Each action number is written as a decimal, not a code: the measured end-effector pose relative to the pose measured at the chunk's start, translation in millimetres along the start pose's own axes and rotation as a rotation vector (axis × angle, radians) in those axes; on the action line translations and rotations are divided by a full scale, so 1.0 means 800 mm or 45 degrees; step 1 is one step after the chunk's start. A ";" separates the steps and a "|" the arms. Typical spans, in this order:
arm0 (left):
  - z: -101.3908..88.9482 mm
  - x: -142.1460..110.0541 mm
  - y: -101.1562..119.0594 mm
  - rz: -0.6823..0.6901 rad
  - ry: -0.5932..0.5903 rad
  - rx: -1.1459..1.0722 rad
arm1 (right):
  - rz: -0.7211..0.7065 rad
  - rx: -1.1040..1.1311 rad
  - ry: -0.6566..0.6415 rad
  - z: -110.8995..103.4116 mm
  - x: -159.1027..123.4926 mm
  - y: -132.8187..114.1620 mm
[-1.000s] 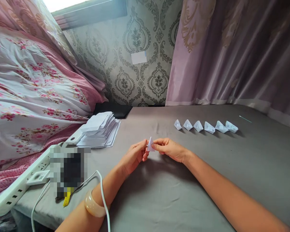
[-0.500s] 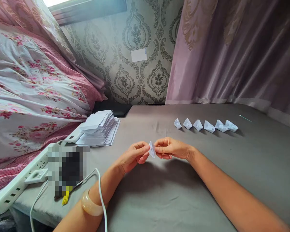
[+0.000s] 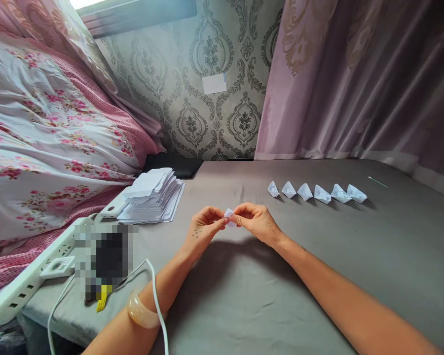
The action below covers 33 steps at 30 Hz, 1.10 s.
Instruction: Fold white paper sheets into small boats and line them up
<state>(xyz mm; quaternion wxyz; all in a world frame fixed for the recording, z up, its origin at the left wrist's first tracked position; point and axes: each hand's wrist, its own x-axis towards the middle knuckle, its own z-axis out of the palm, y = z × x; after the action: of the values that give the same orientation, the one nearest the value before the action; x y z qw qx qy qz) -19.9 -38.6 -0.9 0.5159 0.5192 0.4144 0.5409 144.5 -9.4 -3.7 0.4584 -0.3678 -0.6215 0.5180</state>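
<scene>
small folded paper (image 3: 228, 214) ahead at twelve o'clock, held above grey table (image 3: 229, 305). left hand (image 3: 204, 228) and right hand (image 3: 257, 224) both pinch it, thumbs inward. step looks like shaping folds; next move probably calls for light, even pressure. six folded pieces (image 3: 305, 192), one o'clock.

The paper stack (image 3: 151, 198) lies left of the folded paper (image 3: 228, 213).

Power strip (image 3: 24, 283), charger (image 3: 58, 267) against it, along table's (image 3: 214, 182) left edge; pixelated dark thing (image 3: 112, 259), yellow tag (image 3: 102, 301) just beside. Black flat item (image 3: 185, 168), far left corner. Thin stick (image 3: 378, 182) near far edge, right part. Beyond far edge: curtain (image 3: 311, 108), patterned wall (image 3: 192, 111), card (image 3: 214, 84) on it.
</scene>
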 end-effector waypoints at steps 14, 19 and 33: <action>-0.002 -0.002 0.004 -0.145 -0.017 0.159 | -0.052 -0.159 -0.032 0.000 -0.003 -0.001; -0.010 0.006 -0.011 -0.306 0.157 -0.174 | 0.265 0.106 0.059 0.003 -0.004 -0.006; -0.005 -0.001 -0.008 -0.490 -0.148 -0.026 | 0.244 -0.149 -0.102 -0.008 -0.003 -0.007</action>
<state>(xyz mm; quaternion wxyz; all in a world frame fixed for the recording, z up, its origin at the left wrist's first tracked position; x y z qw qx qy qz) -23.1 -38.5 -7.5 0.6380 0.4556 0.4699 0.4057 151.6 -11.0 1.4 0.3593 -0.4307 -0.6306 0.5364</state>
